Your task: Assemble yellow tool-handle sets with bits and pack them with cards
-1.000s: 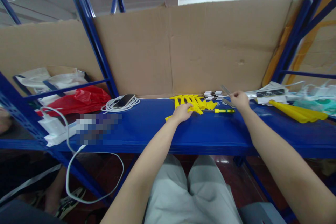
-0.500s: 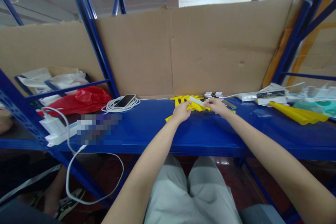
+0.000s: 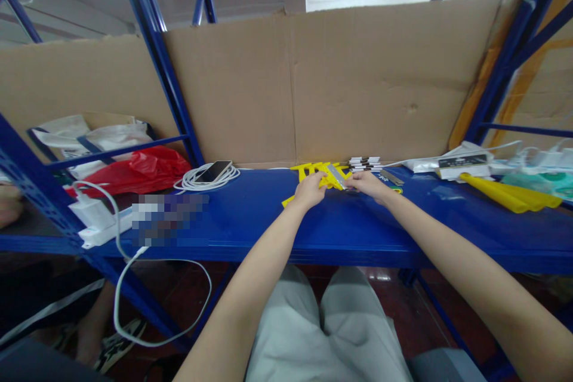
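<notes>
Several yellow pieces (image 3: pixel 308 168) lie near the back of the blue shelf, by the cardboard. My left hand (image 3: pixel 310 189) is closed at their front left edge; what its fingers hold, if anything, is hidden. A flat greyish strip (image 3: pixel 336 176) slants over the yellow pieces, its lower right end pinched by my right hand (image 3: pixel 366 184). Behind my right hand sits a stack of small white and black packs (image 3: pixel 364 164). A grey flat piece (image 3: pixel 391 176) lies just right of that hand.
A phone (image 3: pixel 215 171) rests on a coiled white cable (image 3: pixel 185 181) at left, near a red bag (image 3: pixel 143 167) and a power strip (image 3: pixel 96 233). Yellow sheets (image 3: pixel 510 192) lie at right. A person's foot (image 3: pixel 119 343) shows at lower left.
The strip in my right hand has turned: it looked white and flatter before, and now looks grey and steeper. My right hand has shifted slightly; my left hand has stayed in place.
</notes>
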A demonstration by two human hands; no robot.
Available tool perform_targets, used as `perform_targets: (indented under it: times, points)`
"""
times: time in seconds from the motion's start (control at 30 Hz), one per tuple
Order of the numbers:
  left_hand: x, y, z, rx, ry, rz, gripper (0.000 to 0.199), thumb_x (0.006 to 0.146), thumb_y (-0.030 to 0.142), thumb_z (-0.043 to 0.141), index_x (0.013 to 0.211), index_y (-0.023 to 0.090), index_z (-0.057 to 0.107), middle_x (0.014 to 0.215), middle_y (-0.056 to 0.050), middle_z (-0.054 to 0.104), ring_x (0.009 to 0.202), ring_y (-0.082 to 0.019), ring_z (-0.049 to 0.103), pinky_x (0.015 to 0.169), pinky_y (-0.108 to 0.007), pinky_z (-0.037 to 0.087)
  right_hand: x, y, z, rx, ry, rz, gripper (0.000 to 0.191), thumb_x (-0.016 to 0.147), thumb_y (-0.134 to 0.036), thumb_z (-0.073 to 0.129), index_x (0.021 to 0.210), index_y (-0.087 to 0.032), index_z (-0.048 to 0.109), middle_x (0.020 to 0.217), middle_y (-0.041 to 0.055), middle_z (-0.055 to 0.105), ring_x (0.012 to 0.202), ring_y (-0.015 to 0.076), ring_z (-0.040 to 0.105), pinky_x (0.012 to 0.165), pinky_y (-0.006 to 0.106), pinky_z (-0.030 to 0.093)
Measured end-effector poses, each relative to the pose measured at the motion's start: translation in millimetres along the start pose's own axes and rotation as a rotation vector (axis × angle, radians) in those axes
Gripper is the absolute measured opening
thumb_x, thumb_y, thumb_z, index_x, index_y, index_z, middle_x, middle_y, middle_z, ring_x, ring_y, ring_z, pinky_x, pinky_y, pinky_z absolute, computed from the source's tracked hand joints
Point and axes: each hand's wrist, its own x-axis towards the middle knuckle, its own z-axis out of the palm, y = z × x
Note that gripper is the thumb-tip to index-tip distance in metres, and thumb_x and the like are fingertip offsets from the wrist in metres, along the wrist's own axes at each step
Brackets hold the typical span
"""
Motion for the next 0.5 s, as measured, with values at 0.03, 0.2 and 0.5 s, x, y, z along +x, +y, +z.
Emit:
perform_targets:
  times: [0.03,0.2,0.5]
  points:
    - [0.2,-0.3,0.3,-0.002,0.000,0.003,0.041,0.084,0.019,0.056,0.125,0.022,0.058,0.130,-0.005,0.059,0.120,-0.019,0.054,0.103,-0.032,0.041,-1.2,-1.0,0.3,0.009,-0.015,0.009,0.012,0.069,-0.021,0.061,0.059,-0.016,0.063,0.057,-0.0004,0.060,0.056,0.0102,0.050,0.051,0.020,0.035]
    - [1.2,-2.0,3.1,-0.014,-0.003,0.048,0.042,0.084,0.018,0.057,0.126,0.021,0.056,0.131,-0.006,0.058,0.118,-0.020,0.055,0.102,-0.032,0.041,-8.8,-7.0,1.3,0.067,-0.105,0.033,0.010,0.072,-0.012,0.059,0.065,-0.017,0.064,0.060,0.0011,0.064,0.061,0.0110,0.058,0.051,0.018,0.038]
    - [0.0,0.3,2.5,-0.031,-0.021,0.095,0.040,0.085,0.017,0.056,0.125,0.022,0.057,0.133,-0.004,0.057,0.120,-0.017,0.053,0.105,-0.030,0.039,-8.1,-7.0,4.5,0.237,-0.124,0.110,0.018,0.082,-0.011,0.057,0.065,-0.014,0.062,0.060,0.0012,0.062,0.050,0.0075,0.055,0.043,0.016,0.037]
